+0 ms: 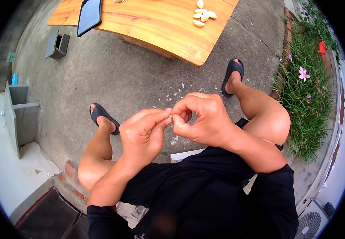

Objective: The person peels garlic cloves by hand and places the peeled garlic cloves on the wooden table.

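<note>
In front of my lap both hands meet at the fingertips. Between them is a garlic clove, pale and almost wholly hidden by the fingers. My left hand pinches it with thumb and forefinger from the left. From the right, my right hand grips it the same way, the other fingers curled in. Several peeled garlic cloves lie grouped on the wooden table ahead. Scraps of white garlic skin are scattered over the concrete below my hands.
A dark-rimmed tray overhangs the table's near edge at left. Beyond it, a grey box-like object stands on the ground. My sandalled feet are apart on the concrete. Grass with pink flowers borders the right; a fan unit is lower right.
</note>
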`<state>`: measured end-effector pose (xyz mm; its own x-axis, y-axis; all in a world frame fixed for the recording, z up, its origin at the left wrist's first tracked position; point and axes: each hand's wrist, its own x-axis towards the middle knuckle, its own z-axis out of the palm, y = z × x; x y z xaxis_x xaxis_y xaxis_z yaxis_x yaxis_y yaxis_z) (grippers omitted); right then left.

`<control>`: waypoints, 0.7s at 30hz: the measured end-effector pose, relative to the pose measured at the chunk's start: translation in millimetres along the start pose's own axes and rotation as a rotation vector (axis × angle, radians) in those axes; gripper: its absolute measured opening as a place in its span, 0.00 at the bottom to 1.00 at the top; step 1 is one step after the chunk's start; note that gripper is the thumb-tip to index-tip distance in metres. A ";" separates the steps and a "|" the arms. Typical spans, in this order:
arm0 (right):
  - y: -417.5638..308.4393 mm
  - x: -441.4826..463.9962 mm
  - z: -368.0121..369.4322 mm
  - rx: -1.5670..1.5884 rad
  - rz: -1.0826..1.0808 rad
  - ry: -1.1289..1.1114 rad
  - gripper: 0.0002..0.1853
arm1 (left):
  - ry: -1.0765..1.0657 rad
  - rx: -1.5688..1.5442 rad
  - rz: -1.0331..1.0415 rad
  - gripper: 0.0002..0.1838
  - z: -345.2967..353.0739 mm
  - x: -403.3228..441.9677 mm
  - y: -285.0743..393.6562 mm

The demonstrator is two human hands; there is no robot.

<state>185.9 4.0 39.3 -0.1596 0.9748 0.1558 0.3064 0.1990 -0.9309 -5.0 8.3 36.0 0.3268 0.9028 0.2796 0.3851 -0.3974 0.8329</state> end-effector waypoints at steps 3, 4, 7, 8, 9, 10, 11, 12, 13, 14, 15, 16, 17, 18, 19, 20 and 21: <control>1.1 0.3 1.4 0.020 0.029 0.026 0.06 | -0.021 -0.164 -0.167 0.09 0.1 0.3 -1.7; 1.6 0.4 1.6 0.026 0.039 0.031 0.06 | -0.032 -0.198 -0.193 0.09 -1.0 0.7 -0.7; 4.0 0.2 2.8 0.101 0.096 0.035 0.07 | -0.037 -0.499 -0.353 0.10 2.2 -5.8 -6.7; 4.5 0.3 2.9 0.129 0.117 0.033 0.07 | -0.034 -0.632 -0.420 0.10 3.4 -7.9 -9.0; 5.1 0.4 2.5 0.158 0.138 0.031 0.07 | -0.043 -0.685 -0.455 0.11 2.5 -7.5 -9.1; 5.6 0.5 1.9 0.186 0.159 0.029 0.07 | -0.051 -0.737 -0.491 0.12 0.8 -6.3 -9.6; 5.2 0.8 0.5 0.182 0.163 0.029 0.07 | -0.060 -0.790 -0.526 0.12 -0.8 -5.0 -10.0; 4.1 1.3 -1.7 0.179 0.168 0.029 0.07 | -0.065 -0.812 -0.552 0.13 -2.3 -3.7 -10.0; 3.1 1.9 -4.4 0.175 0.172 0.029 0.07 | -0.069 -0.834 -0.578 0.13 -3.7 -2.2 -10.1; 3.6 2.5 -9.4 0.127 0.141 -0.031 0.06 | -0.074 -0.856 -0.604 0.13 -4.4 -1.3 -10.2; 4.8 3.2 -15.9 0.078 0.110 -0.092 0.05 | -0.069 -0.875 -0.613 0.13 -4.3 -0.9 -10.7; 4.2 3.9 -19.9 0.028 0.078 -0.151 0.03 | -0.064 -0.895 -0.622 0.13 -4.0 -0.6 -11.1; 0.4 4.8 -20.5 0.034 0.075 -0.135 0.02 | -0.059 -0.914 -0.630 0.13 -3.9 -0.3 -11.3; -4.3 6.0 -20.0 0.039 0.073 -0.118 0.02 | -0.060 -0.916 -0.637 0.12 -3.8 0.1 -11.3; -6.9 6.7 -18.9 0.045 0.070 -0.101 0.01 | -0.061 -0.918 -0.643 0.12 -3.6 0.3 -11.4; -3.3 6.8 -15.9 0.046 0.028 -0.056 0.02 | -0.061 -0.919 -0.650 0.11 -3.5 0.4 -11.5; 3.8 6.6 -11.7 0.047 -0.014 -0.012 0.04 | -0.065 -0.936 -0.663 0.11 -3.8 0.6 -11.5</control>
<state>197.0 12.4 40.7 -0.1748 0.9707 0.1651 0.2593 0.2072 -0.9433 -12.5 14.1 28.3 0.3541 0.8678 -0.3487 -0.2852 0.4553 0.8434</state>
